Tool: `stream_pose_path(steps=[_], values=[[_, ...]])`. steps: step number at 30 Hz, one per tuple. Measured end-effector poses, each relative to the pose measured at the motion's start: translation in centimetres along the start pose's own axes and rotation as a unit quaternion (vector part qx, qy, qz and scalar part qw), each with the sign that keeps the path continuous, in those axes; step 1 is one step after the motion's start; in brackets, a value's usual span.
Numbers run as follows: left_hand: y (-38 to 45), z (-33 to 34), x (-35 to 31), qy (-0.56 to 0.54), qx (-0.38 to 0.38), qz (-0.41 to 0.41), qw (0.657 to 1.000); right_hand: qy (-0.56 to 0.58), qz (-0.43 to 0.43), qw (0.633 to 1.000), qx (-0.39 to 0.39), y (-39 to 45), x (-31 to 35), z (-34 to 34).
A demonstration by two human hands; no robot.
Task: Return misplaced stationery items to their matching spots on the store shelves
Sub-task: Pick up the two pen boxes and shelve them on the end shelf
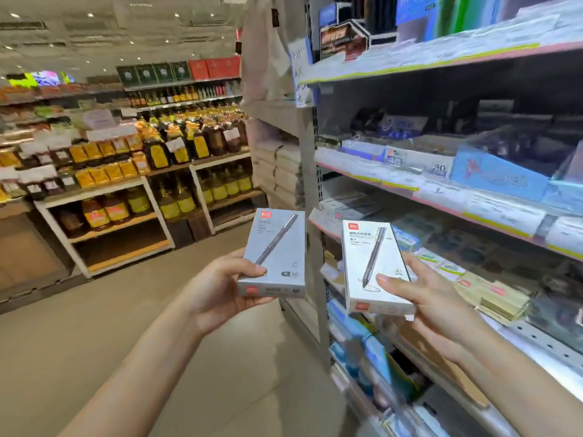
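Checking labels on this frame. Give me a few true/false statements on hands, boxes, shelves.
1. Each hand holds a pen box. True: left hand holds the grey box, right hand the white box.
2. The boxes touch. False: a gap separates them.
3. The stationery shelves are on the person's right. True.
4. The left box lies on the floor. False: it is held up.
5. The bottles stand beside the pen stock. False: they are across the aisle.

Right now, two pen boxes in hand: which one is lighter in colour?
The white pen box in the right hand, nearest the stationery shelves. The pen box in the left hand is grey-blue and sits slightly higher.
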State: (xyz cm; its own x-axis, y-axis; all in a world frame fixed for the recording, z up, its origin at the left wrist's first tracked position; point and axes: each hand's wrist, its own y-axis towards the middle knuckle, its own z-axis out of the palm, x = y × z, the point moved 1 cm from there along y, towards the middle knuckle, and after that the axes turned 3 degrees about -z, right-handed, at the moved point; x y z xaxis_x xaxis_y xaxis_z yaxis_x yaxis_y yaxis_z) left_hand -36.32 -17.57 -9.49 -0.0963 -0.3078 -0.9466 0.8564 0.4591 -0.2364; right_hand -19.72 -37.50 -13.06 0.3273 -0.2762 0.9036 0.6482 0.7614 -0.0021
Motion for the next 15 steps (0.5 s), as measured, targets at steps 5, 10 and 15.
stream_pose_path(steps=[5, 10, 15], values=[[10.1, -3.2, -1.5, 0.027, 0.037, -0.024, 0.999, -0.006, -0.028, 0.999, -0.044, 7.9, -1.0, -0.6], [19.1, -5.5, -3.7, 0.041, 0.078, -0.042, 0.995, -0.002, -0.043, 0.996, -0.081, 15.4, -1.4, -1.1], [25.9, -7.7, -5.1, 0.021, 0.118, -0.056, 0.991, -0.017, -0.038, 0.992, -0.117, 20.9, -1.8, -1.9]])
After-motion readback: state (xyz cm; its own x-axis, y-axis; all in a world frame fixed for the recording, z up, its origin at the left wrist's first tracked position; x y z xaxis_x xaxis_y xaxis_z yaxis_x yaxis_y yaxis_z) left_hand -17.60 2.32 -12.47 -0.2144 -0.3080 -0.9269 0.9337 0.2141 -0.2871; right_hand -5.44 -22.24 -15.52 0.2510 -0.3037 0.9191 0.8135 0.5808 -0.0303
